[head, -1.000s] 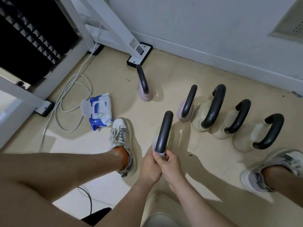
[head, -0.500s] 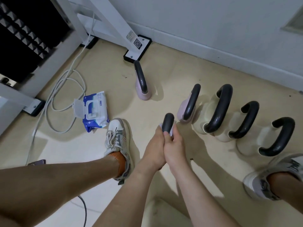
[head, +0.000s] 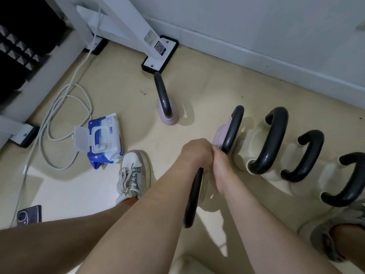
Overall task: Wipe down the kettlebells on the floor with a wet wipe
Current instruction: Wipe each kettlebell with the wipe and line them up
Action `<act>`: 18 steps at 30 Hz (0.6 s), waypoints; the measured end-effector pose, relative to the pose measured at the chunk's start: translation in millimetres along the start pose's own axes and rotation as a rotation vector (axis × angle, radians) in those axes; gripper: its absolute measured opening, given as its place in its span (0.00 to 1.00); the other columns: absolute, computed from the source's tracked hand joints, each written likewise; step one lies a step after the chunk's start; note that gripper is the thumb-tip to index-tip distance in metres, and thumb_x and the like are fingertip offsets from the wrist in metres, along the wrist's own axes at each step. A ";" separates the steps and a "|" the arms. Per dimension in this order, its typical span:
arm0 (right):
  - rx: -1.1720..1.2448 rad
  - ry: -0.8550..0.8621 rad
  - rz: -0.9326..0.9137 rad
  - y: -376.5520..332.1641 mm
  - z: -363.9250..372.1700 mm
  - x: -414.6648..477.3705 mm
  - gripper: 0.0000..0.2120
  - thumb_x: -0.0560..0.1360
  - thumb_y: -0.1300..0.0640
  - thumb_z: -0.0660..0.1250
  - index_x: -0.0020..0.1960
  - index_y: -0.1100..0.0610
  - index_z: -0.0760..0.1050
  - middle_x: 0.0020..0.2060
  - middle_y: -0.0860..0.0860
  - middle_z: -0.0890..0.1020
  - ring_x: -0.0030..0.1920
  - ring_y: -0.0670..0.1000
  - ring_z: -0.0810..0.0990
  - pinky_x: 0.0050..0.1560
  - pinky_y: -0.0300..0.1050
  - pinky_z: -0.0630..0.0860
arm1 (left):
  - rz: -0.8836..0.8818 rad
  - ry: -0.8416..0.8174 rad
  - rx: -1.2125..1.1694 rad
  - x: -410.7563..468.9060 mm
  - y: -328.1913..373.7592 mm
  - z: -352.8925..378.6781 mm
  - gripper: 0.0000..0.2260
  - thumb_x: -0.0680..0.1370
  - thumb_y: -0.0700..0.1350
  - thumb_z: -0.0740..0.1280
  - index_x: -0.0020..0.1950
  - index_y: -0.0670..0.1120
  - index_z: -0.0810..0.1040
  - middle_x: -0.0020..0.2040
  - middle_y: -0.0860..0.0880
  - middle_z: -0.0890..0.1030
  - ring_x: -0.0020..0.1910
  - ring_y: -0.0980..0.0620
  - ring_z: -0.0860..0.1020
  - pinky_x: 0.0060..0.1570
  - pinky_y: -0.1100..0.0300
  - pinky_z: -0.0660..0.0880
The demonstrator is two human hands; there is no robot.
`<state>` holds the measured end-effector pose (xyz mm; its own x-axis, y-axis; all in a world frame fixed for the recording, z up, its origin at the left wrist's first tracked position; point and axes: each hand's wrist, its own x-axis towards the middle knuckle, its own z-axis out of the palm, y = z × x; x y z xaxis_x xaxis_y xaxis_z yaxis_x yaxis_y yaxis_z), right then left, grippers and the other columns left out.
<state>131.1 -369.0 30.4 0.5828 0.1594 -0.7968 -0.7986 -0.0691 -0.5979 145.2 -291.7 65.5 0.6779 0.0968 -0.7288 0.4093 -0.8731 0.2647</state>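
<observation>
Left hand (head: 195, 154): fingers curled round kettlebell (head: 194, 196) handle.
Right hand (head: 220, 167): gripping same handle, touching left.
Wipes pack (head: 106, 137): nine o'clock.

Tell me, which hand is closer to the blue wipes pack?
Left. The left hand grips the kettlebell handle on the side toward the wipes pack; the right hand sits just beyond it, farther away.
</observation>
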 end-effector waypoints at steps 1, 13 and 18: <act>-0.041 -0.003 0.018 0.0 -3.6 1.5 0.13 0.82 0.56 0.56 0.42 0.55 0.74 0.38 0.54 0.77 0.43 0.51 0.76 0.49 0.37 0.73 | 0.003 -0.021 0.095 6.0 6.0 0.3 0.06 0.75 0.36 0.62 0.50 0.44 0.74 0.42 0.47 0.77 0.53 0.44 0.78 0.44 0.59 0.69; 0.165 0.010 0.130 35.5 -14.2 13.1 0.07 0.75 0.54 0.58 0.49 0.52 0.73 0.41 0.54 0.72 0.39 0.51 0.68 0.37 0.45 0.63 | -0.102 -0.234 0.585 42.6 33.8 14.4 0.12 0.78 0.48 0.60 0.57 0.47 0.79 0.50 0.52 0.80 0.51 0.49 0.79 0.56 0.56 0.75; 0.263 0.052 0.067 8.6 -8.2 -1.8 0.12 0.79 0.52 0.58 0.47 0.55 0.79 0.38 0.52 0.82 0.43 0.52 0.78 0.54 0.47 0.74 | -0.010 -0.104 0.397 23.5 20.2 -3.6 0.07 0.77 0.44 0.57 0.50 0.47 0.74 0.56 0.47 0.79 0.49 0.45 0.75 0.48 0.56 0.69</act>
<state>124.4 -378.0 26.0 0.5290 0.1119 -0.8412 -0.8432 0.1816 -0.5061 171.6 -305.3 56.0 0.6012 0.0752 -0.7956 0.1340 -0.9910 0.0075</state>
